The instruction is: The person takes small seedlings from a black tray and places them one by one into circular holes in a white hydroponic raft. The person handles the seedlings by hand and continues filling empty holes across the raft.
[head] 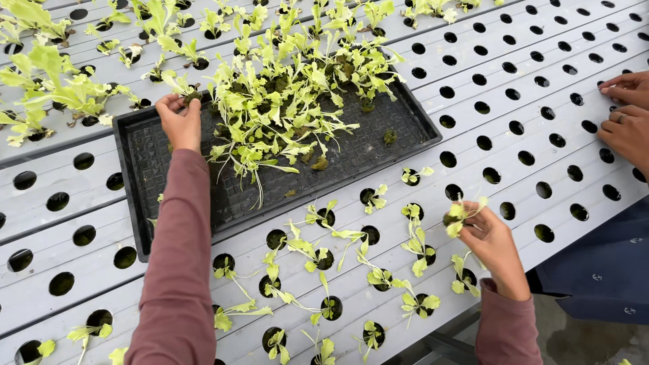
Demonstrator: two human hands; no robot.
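Observation:
My left hand [179, 118] reaches over the far rim of a black plastic tray [145, 169] and pinches a small green seedling [189, 91] by its dark plug. A loose pile of pale green seedlings [277, 115] fills the tray's middle and back. Near the front edge, my right hand [490, 240] holds another seedling [456, 216] just above the white channels [514, 88], close to an empty round hole [508, 211]. Several planted seedlings [318, 257] sit in holes between my arms.
White grow channels with rows of round holes cover the whole surface; many holes at right and left stand bare. Larger leafy plants [54, 81] grow at the back left. Another person's hands [625, 118] rest on the channels at the right edge, with dark blue clothing [602, 270] below.

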